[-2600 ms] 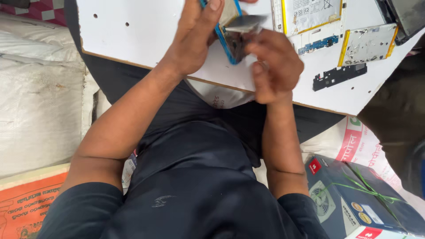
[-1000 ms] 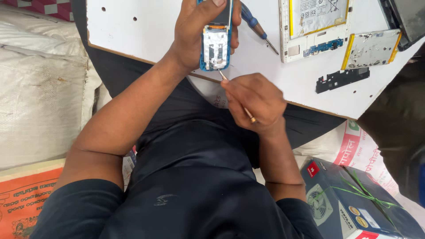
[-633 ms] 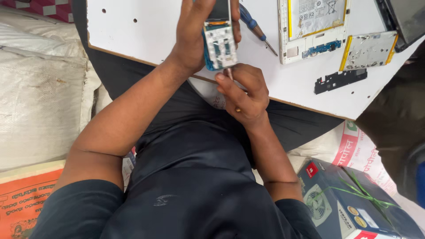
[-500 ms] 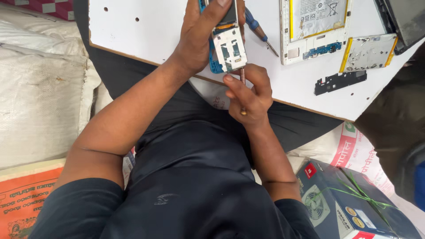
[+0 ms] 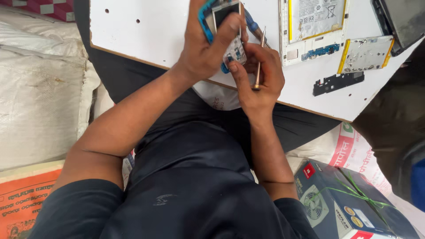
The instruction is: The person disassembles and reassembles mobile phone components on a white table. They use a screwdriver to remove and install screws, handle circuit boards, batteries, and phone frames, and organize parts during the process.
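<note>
Hands work close together over the white surface [image 5: 150, 33]: left hand [image 5: 208, 48] clamped on a blue-framed phone [image 5: 223, 26], right hand [image 5: 259, 82], at 4 o'clock, gripping a thin screwdriver [image 5: 259, 59].

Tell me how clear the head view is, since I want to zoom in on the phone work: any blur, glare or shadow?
Head view: even, soft daylight, no hard shadows on the white board; the left hand and the small phone it grips look slightly motion-soft; the right hand and its slim screwdriver are sharper; the opened tablet shows no glare; the frame's top edge cuts off the phone.
</note>
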